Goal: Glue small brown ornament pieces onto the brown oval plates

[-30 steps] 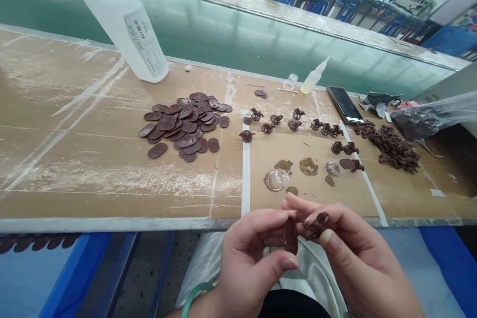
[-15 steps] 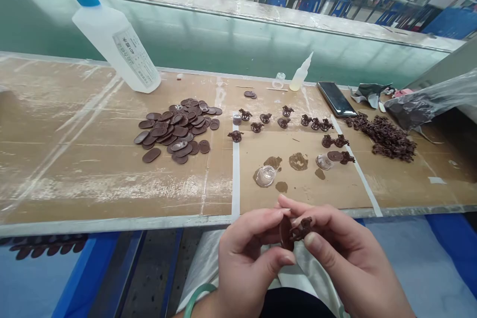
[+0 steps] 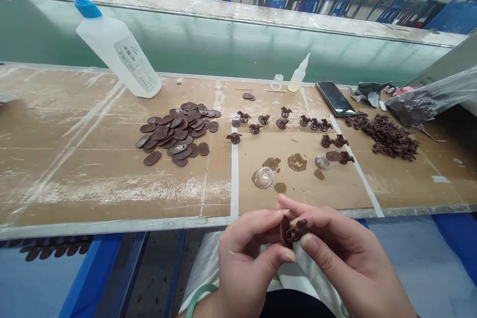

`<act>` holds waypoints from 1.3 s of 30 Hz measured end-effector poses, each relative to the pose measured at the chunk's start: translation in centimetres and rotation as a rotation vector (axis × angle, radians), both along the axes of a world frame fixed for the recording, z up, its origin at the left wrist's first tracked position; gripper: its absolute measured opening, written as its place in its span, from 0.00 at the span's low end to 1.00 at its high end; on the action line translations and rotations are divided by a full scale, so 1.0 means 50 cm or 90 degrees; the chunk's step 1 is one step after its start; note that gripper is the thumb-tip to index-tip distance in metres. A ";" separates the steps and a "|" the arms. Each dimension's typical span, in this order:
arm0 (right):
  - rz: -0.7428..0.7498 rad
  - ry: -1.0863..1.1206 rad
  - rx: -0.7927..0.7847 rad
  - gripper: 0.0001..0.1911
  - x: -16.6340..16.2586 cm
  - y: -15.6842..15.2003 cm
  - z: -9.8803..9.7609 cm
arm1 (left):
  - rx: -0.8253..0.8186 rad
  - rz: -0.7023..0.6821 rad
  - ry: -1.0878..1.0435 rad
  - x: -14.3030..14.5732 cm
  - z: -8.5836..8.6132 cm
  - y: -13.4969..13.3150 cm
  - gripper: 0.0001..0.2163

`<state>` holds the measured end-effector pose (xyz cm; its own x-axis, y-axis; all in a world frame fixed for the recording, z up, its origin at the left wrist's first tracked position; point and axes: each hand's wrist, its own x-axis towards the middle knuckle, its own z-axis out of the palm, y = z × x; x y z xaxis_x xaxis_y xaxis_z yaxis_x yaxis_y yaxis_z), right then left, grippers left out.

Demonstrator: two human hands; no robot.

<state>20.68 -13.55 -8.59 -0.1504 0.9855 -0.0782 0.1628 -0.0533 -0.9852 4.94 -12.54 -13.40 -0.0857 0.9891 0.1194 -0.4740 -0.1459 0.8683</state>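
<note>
My left hand (image 3: pixel 253 253) is closed on a brown oval base (image 3: pixel 285 232), held on edge between thumb and fingers. My right hand (image 3: pixel 343 248) pinches a small brown horse figure (image 3: pixel 298 231) with thumb and forefinger, its legs against the base's face. Whether the two are joined I cannot tell. Both hands are in front of the table's near edge. Beyond them lie a pile of oval bases (image 3: pixel 179 131) at left, several horse figures on bases (image 3: pixel 285 112) in the middle, and a heap of loose figures (image 3: pixel 391 134) at right.
A large white bottle with a blue nozzle (image 3: pixel 119 54) stands at back left. Near the back are a small dropper bottle (image 3: pixel 298 77) and a black phone (image 3: pixel 335 99). Clear round dishes (image 3: pixel 264 177) sit among wet spots on the cardboard. A plastic bag (image 3: pixel 428 99) lies at right.
The horse figure in my right hand has moved slightly left, closer against the base. My left hand keeps its hold. The camera view has shifted a little.
</note>
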 end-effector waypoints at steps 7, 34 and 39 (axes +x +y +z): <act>0.013 -0.030 0.048 0.05 0.003 0.003 0.009 | 0.015 -0.004 0.012 -0.003 0.002 0.004 0.15; -0.020 -0.067 0.215 0.13 0.003 0.010 0.024 | 0.105 0.001 0.073 -0.010 0.015 0.009 0.16; -0.027 -0.039 0.236 0.12 0.001 0.005 0.018 | 0.109 -0.009 0.067 -0.009 0.013 0.008 0.17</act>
